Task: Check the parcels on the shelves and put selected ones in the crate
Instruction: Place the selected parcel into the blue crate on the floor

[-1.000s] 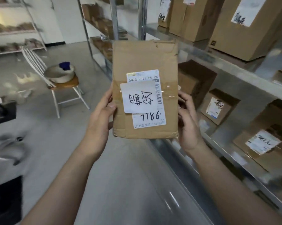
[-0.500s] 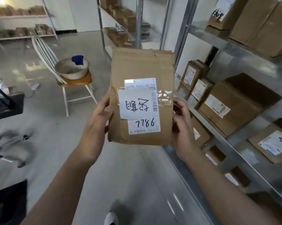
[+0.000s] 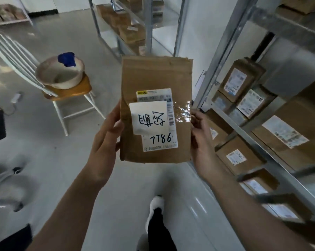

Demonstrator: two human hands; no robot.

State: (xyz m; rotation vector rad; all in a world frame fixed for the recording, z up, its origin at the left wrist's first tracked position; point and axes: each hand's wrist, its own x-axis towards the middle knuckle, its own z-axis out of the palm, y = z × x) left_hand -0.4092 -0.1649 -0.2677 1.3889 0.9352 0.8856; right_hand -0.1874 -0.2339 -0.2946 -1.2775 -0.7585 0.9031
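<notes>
A flat brown cardboard parcel [image 3: 153,75] stands upright in front of me, its white label marked 7786 facing the camera. My left hand [image 3: 104,142] grips its left edge with the thumb on the front. On the other side, my right hand [image 3: 201,138] holds the right edge, fingers curled round it. No crate is in view.
Metal shelving [image 3: 243,134] runs along the right with several labelled cardboard boxes [image 3: 242,154]. More shelves with parcels [image 3: 127,26] stand behind. A white chair [image 3: 69,91] carrying a bowl [image 3: 60,73] sits at the left. My foot in a white shoe [image 3: 155,203] is on the grey floor.
The view has tilted down and swung along the aisle: the shelves slid right and upward, the chair came nearer, and my foot appeared. Both hands keep the same hold on the parcel.
</notes>
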